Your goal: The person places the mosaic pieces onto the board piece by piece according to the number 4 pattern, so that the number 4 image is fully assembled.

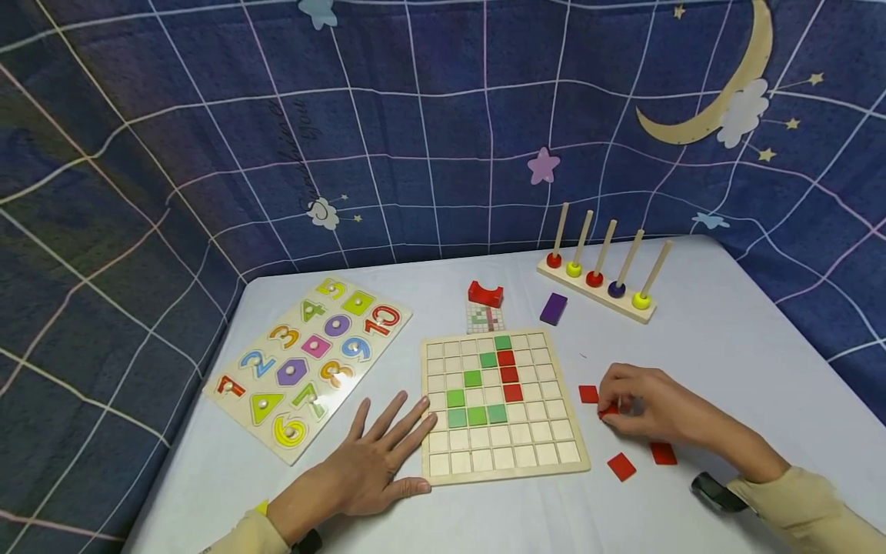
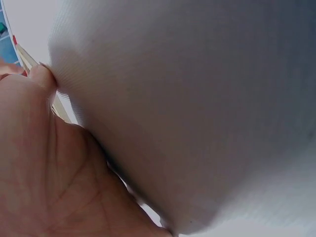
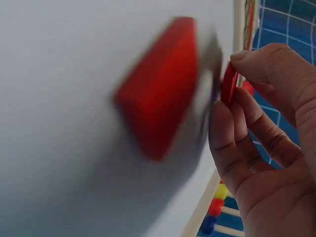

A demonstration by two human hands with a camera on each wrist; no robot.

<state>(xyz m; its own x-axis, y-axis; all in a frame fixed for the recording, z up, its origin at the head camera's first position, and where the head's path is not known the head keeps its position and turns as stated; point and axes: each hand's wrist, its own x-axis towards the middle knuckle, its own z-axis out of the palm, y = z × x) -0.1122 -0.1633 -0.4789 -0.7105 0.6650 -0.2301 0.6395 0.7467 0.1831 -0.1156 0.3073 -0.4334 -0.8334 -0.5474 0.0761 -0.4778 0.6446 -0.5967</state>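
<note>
My right hand [image 1: 647,404] pinches a red square tile [image 3: 228,84] between thumb and fingers, just above the white cloth. Around it lie more red tiles: one [image 1: 588,394] to the left, one [image 1: 621,466] in front and one [image 1: 663,453] under the wrist. Fingers spread, my left hand [image 1: 377,462] lies flat, its fingertips at the left edge of a wooden grid board [image 1: 505,462]. On the board, several green tiles [image 1: 473,378] form a slanting line and a bottom row, and three red tiles [image 1: 509,375] stand in a column.
A small pattern card [image 1: 486,318] leans by a red holder [image 1: 485,295] behind the board, beside a purple block [image 1: 554,309]. The number puzzle [image 1: 314,362] lies at left. A peg stand [image 1: 602,288] with coloured beads is at back right. Dark patterned cloth [image 1: 443,131] hangs behind.
</note>
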